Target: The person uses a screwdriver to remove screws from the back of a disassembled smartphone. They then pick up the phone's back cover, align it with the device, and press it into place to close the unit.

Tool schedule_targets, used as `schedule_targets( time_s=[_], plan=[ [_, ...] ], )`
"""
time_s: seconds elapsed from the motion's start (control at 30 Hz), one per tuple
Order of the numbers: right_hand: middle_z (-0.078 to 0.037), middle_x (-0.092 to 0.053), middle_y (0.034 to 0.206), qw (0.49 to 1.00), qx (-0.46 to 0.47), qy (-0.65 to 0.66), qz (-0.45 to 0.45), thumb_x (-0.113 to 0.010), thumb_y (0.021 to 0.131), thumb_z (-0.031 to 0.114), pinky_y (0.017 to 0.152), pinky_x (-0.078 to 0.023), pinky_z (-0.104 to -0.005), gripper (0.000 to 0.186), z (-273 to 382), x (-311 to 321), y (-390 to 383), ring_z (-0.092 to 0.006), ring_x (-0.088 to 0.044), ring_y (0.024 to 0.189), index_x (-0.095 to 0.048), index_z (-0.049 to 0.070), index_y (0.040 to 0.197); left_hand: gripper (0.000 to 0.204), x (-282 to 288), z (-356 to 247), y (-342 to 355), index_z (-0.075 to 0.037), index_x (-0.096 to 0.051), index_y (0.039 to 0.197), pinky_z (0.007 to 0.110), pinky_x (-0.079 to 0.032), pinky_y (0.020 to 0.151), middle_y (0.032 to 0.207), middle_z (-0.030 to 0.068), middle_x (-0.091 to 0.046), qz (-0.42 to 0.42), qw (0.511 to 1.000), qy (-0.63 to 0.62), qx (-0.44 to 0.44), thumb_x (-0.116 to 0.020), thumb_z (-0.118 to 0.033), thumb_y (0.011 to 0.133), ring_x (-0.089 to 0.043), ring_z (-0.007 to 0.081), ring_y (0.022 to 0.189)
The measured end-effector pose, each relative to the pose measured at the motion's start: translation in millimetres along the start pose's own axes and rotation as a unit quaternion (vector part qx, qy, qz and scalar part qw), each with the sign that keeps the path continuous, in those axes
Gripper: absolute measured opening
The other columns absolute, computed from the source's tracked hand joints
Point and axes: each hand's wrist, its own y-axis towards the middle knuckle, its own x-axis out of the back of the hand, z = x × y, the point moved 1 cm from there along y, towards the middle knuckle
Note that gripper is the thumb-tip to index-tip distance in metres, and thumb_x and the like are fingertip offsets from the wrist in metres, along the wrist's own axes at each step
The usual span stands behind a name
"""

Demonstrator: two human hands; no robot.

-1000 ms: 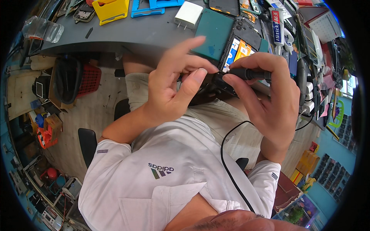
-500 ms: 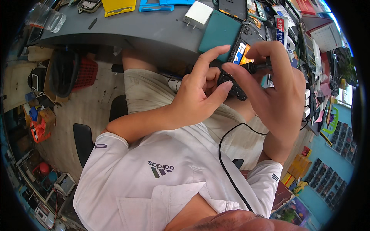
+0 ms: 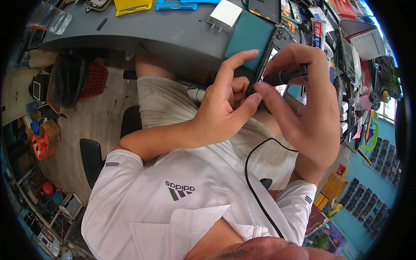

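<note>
An opened smartphone (image 3: 284, 37), its inner parts and a pale label area showing, is held in front of me above my lap. My left hand (image 3: 227, 97) grips its near left edge between thumb and curled fingers, with the index finger stretched out past it. Over the phone, my right hand (image 3: 310, 95) is closed around a short black cylindrical tool (image 3: 279, 78) with a wider cap at its right end. Fingers hide the tool's tip, and the right hand covers much of the phone.
Beyond the phone, a green pad (image 3: 249, 41) lies on the grey desk (image 3: 169, 30) beside a white plug adapter (image 3: 224, 15). Yellow (image 3: 132, 5) and blue holders (image 3: 175, 5) stand farther left. Tubes, phone parts and papers crowd the right. A black cable (image 3: 255, 190) crosses my shirt.
The phone has tilted, so its long left edge shows more and its near end less. My right thumb and tool have shifted slightly, and the right fingers have curled closer in.
</note>
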Motion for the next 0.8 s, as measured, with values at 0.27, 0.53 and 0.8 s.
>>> schedule_targets(
  time_s=[0.27, 0.53, 0.8],
  plan=[
    [-0.007, -0.069, 0.097, 0.998, 0.03, -0.059, 0.002, -0.094, 0.079, 0.012, 0.072, -0.057, -0.0297, 0.046, 5, 0, -3, -0.0154, -0.069, 0.08, -0.061, 0.0, 0.109, 0.074, -3, 1, 0, -0.007, -0.024, 0.163, 0.02, -0.041, 0.065, 0.08, -0.0001, -0.058, -0.01, 1.0, -0.023, -0.01, -0.06, 0.007, 0.1, -0.052, 0.002, 0.072],
    [-0.008, -0.07, 0.099, 0.998, -0.015, -0.06, 0.005, -0.092, 0.082, 0.011, 0.069, -0.058, -0.0292, 0.044, 3, 1, -7, -0.0155, -0.07, 0.078, -0.062, -0.001, 0.11, 0.074, -3, 1, 1, -0.007, -0.024, 0.163, 0.019, -0.039, 0.063, 0.077, -0.0012, -0.055, -0.001, 1.0, -0.013, -0.011, -0.06, 0.007, 0.1, -0.048, 0.0013, 0.07],
    [-0.007, -0.07, 0.1, 0.995, -0.054, -0.083, 0.011, -0.091, 0.082, 0.008, 0.067, -0.058, -0.0283, 0.043, 3, 1, -6, -0.0147, -0.071, 0.078, -0.063, -0.001, 0.112, 0.074, -2, 0, 2, -0.006, -0.025, 0.163, 0.019, -0.04, 0.064, 0.077, -0.0013, -0.055, -0.007, 1.0, -0.012, -0.005, -0.06, 0.008, 0.1, -0.047, 0.0017, 0.07]
  ],
)
